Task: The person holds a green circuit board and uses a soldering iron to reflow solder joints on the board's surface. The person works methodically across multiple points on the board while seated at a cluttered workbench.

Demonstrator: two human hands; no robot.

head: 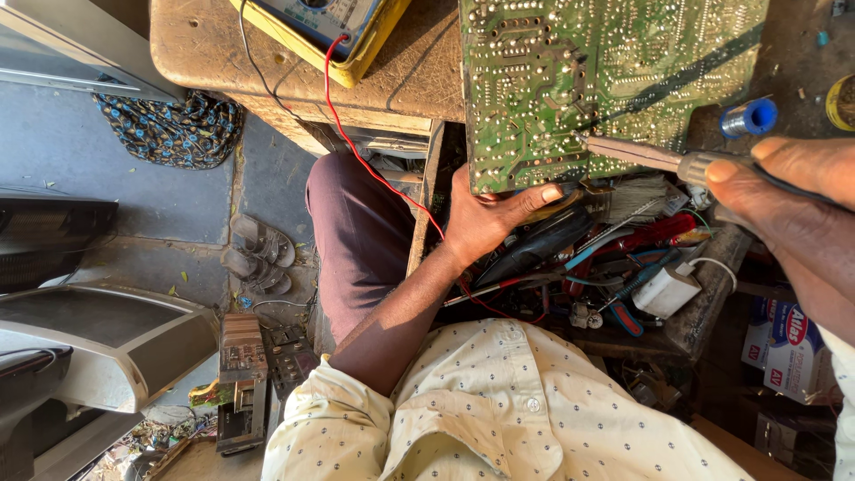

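Note:
A large green circuit board [606, 71], solder side up, lies on the worn wooden bench [214, 53]. My left hand [490, 218] grips its near lower edge, thumb lying along the board's rim. My right hand [793, 205] holds a soldering iron [641, 156] whose tip touches the board near its lower middle. A blue spool of solder wire [750, 117] sits just right of the board, above the iron's handle.
A yellow multimeter [325, 31] with a red lead [374, 169] sits at the bench's back. An open drawer [614, 258] below holds screwdrivers, a brush and a white adapter. Sandals [260, 254], patterned cloth and old electronics lie on the floor to the left.

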